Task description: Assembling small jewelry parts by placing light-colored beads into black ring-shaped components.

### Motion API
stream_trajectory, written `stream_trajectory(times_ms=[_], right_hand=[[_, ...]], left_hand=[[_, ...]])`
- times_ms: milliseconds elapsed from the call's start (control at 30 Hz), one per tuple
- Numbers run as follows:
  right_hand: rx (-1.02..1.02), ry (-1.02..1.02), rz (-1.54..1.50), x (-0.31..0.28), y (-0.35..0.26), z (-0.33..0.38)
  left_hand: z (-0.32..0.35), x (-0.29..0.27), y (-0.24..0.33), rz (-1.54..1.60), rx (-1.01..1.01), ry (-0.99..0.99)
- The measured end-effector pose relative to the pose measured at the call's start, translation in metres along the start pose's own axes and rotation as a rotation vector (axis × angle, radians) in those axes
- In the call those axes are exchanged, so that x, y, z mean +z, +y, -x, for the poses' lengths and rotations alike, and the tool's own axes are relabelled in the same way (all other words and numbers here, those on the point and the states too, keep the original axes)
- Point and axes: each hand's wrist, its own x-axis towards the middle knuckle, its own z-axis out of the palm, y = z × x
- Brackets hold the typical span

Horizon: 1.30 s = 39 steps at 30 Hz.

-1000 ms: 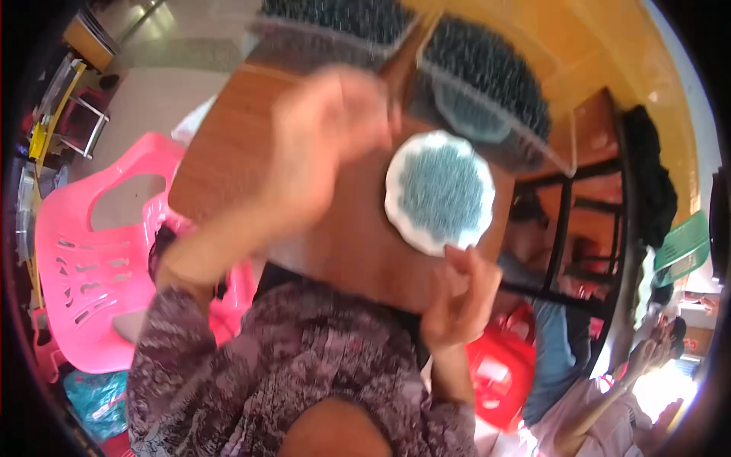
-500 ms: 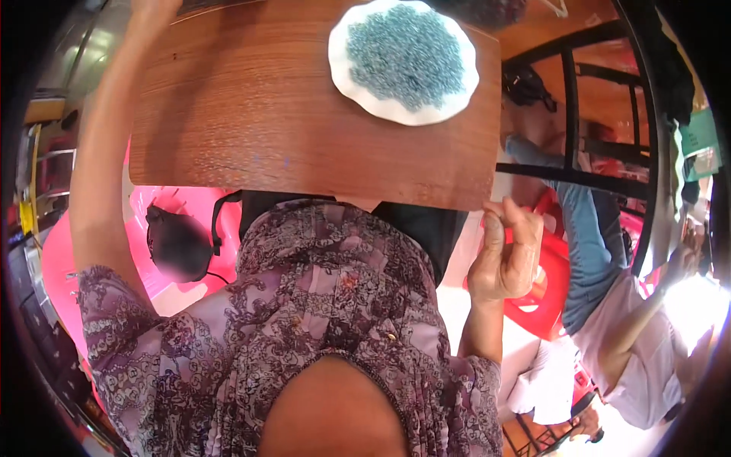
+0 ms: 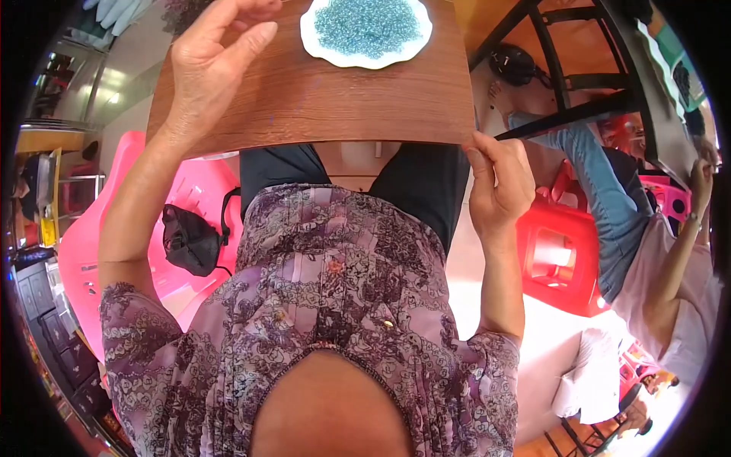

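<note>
A scalloped white plate point(image 3: 369, 62) of blue-green beads point(image 3: 367, 27) sits at twelve o'clock on the bench point(image 3: 350, 103). Left hand point(image 3: 217, 57), eleven o'clock: fingers loosely parted. Right hand point(image 3: 504, 181), two o'clock: fingers curled, gripping anything or not, I can't tell.

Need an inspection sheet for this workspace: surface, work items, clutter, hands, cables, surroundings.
Surface: brown wood-grain table, its far part outside the picture.
Work items: white scalloped plate, cut off by the top edge, bearing small blue-green beads.
Clutter: black strapped item on the pink chair at the person's left.
Left hand: over the table's left part, thumb and fingers apart; no held thing visible.
Right hand: by the table's near right corner, thumb and forefinger tips close together; can't tell whether its grip holds anything fine.
Cables: nothing seen.
Surroundings: red stool and a seated person in blue jeans to the right.
</note>
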Motion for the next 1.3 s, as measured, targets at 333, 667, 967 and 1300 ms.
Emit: stream_trajectory(times_ms=[333, 667, 967, 1300], right_hand=[[0.134, -0.015, -0.025, -0.009, 0.012, 0.01], [0.213, -0.02, -0.018, -0.019, 0.016, 0.008], [0.301, 0.048, -0.054, -0.021, 0.037, 0.004], [0.795, 0.181, -0.287, -0.028, 0.063, 0.061]], left_hand=[[0.015, 0.021, 0.009, 0.05, 0.057, -0.044], [0.058, 0.02, 0.028, -0.072, 0.044, -0.096], [0.141, 0.065, -0.003, 0.158, -0.242, -0.455], [0.142, 0.059, 0.003, 0.186, -0.52, -0.524]])
